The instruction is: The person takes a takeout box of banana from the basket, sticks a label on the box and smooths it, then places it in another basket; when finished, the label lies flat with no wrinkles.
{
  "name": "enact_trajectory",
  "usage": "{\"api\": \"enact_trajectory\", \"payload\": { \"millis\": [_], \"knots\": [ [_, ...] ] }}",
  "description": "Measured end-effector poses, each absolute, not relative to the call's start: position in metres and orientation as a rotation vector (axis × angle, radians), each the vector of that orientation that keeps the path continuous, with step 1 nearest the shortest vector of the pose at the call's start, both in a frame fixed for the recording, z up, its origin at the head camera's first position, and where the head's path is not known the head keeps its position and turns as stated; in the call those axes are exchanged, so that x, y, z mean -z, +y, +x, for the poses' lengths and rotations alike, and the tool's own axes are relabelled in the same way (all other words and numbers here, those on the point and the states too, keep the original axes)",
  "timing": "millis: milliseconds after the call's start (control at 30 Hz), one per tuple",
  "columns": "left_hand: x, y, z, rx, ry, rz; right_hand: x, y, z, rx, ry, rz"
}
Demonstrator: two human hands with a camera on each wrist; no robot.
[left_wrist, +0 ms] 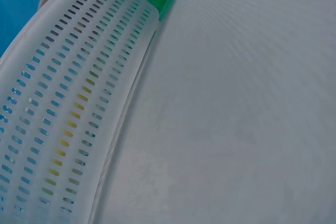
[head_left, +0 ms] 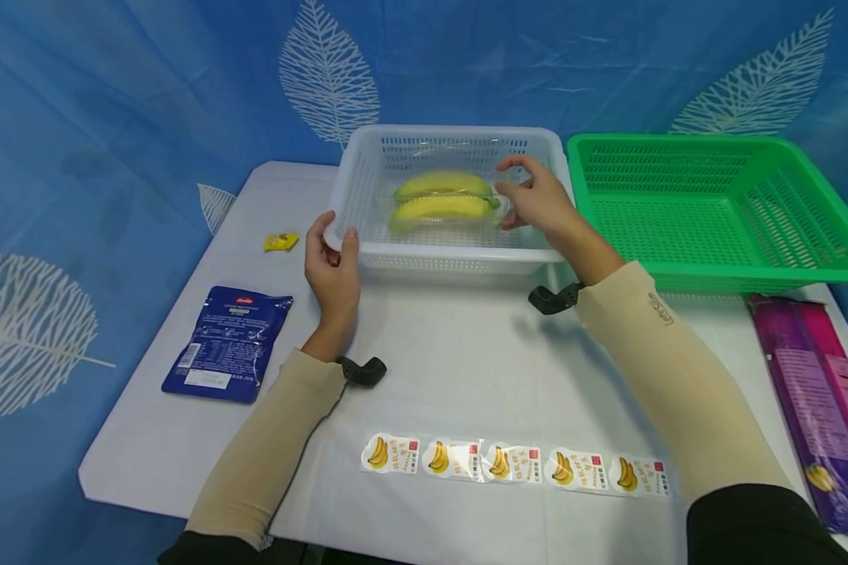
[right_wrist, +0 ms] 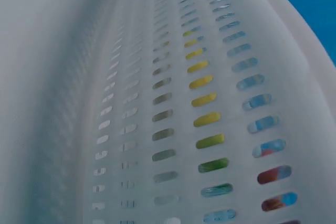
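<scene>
A matte, creased blue pouch (head_left: pixel 229 344) lies left, near the white table's (head_left: pixel 130 463) edge. The left hand (head_left: pixel 335 278) curls round the perforated white basket's (head_left: pixel 452 256) near-left corner. Inside, smooth curved bananas (head_left: pixel 438 210) sit in a clear shell (head_left: pixel 444 195), its outline hard to trace. Tabletop spreads nearer, down to flat stickers (head_left: pixel 512 463). At the shell's right end, the right hand (head_left: pixel 537 200) keeps bent fingers and thumb parted; contact cannot be told. Farther right, a latticed green basket (head_left: pixel 721 277) hides the far end of a glossy purple pack (head_left: pixel 805 408).

I count two yellow bananas (head_left: pixel 441 209), two slotted plastic baskets (head_left: pixel 459 256) (white, green), five white banana-print stickers (head_left: pixel 511 463), one blue pouch (head_left: pixel 232 341), one small yellow sachet (head_left: pixel 281 242), one purple packet (head_left: pixel 809 400).
</scene>
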State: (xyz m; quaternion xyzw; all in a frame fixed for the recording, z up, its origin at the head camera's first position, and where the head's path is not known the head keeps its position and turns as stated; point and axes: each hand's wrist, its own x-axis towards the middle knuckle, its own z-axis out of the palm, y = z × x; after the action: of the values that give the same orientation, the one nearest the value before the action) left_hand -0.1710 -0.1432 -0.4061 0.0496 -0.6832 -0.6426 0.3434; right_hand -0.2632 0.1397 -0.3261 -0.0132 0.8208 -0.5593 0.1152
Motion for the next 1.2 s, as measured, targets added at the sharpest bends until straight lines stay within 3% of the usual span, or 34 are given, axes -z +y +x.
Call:
{"api": "enact_trajectory", "payload": {
  "millis": [700, 1200],
  "knots": [
    [0.391, -0.136, -0.162, 1.677, -1.778, 0.135, 0.319, 0.144, -0.236, 2.332, 2.334, -0.173],
    [0.408, -0.145, -0.171, 1.629, -1.787, 0.089, 0.301, 0.148, -0.192, 2.535, 2.267, -0.391]
  ]
}}
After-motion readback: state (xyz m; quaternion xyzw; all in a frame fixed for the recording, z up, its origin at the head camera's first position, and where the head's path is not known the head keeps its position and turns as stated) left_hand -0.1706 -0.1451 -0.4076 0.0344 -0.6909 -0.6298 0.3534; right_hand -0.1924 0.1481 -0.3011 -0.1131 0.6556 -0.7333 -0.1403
